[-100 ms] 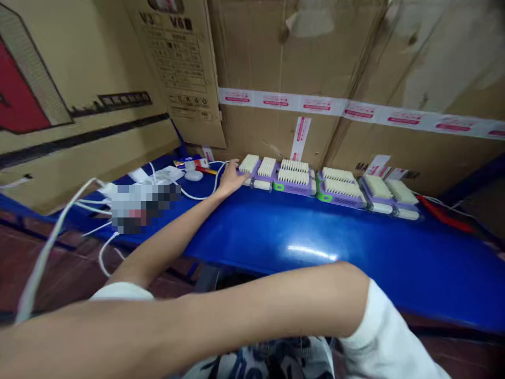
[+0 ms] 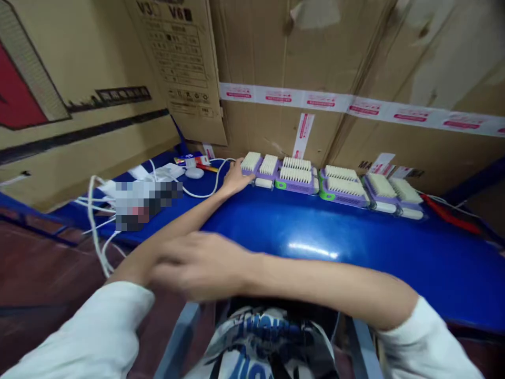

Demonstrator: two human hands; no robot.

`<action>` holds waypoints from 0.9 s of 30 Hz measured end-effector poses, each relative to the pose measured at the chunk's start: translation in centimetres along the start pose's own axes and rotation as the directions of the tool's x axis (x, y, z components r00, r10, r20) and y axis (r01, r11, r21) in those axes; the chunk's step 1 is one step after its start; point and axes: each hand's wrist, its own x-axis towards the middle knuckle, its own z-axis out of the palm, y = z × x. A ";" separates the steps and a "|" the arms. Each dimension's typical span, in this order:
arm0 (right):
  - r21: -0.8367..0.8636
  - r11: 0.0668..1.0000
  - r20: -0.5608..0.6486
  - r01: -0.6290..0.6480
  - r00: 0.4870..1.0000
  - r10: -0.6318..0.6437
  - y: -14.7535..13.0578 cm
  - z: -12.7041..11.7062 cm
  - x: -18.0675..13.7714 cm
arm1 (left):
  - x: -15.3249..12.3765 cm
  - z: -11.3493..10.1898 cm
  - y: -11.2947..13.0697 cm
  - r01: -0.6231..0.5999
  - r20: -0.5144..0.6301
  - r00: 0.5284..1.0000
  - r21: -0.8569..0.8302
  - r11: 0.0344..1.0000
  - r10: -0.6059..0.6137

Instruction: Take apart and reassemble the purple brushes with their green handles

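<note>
Newly visible, the blurred right hand (image 2: 201,267) overlaps the left forearm (image 2: 185,218).

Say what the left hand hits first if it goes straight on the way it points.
The leftmost cream toothed pad on its purple base: the left hand is already right at it, probably touching, though the exact contact is hard to tell.

Left hand (image 2: 235,179) touches the leftmost purple block (image 2: 251,162)
</note>
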 end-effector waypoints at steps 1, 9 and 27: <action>-0.142 0.990 -0.034 -0.002 0.999 -0.003 2.3 -0.3 -3.6 | 0.0 0.0 -0.1 -0.003 0.011 1.000 -0.001 1.000 0.003; -0.654 0.699 -0.311 -0.289 0.945 0.100 12.4 -8.0 -30.6 | 0.5 -1.2 -0.9 -0.037 0.060 0.998 0.041 0.998 0.034; -0.558 0.725 -0.260 -0.404 0.915 0.310 12.2 -5.5 -32.5 | 1.6 -5.4 -0.5 0.139 -0.096 0.985 -0.050 0.989 -0.143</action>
